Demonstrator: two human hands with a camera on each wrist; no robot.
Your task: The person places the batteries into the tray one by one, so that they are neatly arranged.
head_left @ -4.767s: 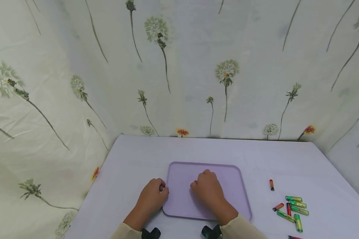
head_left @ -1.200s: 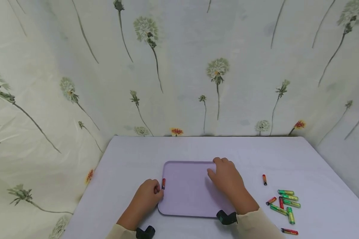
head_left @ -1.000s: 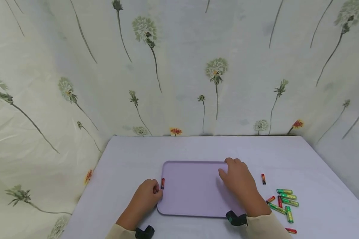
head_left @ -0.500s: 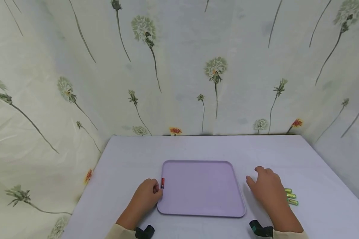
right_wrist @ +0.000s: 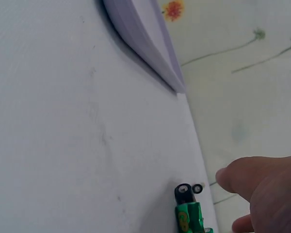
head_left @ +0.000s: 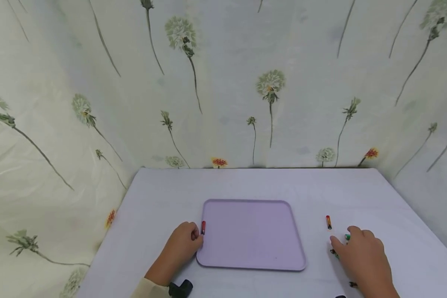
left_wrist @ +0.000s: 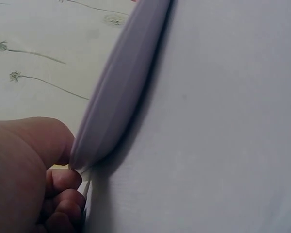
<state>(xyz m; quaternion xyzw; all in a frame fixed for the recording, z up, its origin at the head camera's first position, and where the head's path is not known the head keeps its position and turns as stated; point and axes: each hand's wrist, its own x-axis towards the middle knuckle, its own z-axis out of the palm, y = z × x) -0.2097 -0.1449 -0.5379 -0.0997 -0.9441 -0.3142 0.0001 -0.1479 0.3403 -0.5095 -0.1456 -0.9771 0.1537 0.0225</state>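
Note:
A lilac tray (head_left: 251, 236) lies on the table. Along its left edge, inside the rim, is a small red battery (head_left: 203, 227) with a dark end. My left hand (head_left: 180, 246) is at the tray's left rim; in the left wrist view its thumb and curled fingers pinch the rim (left_wrist: 119, 92). My right hand (head_left: 366, 258) hovers over the loose batteries right of the tray, thumb and fingers spread, holding nothing. It hides most of the pile. The right wrist view shows a green battery (right_wrist: 189, 216) below the thumb, apart from it.
A lone red-orange battery (head_left: 328, 222) lies beyond the right hand. Dark battery ends peek out beside that hand. White cloth covers the table (head_left: 171, 190), and a flower-print sheet (head_left: 227, 82) hangs behind its far edge.
My right hand has left the tray's far right part and moved right and nearer, over the batteries. Since the oldest frame a red battery has appeared at the tray's left edge. The left hand stays.

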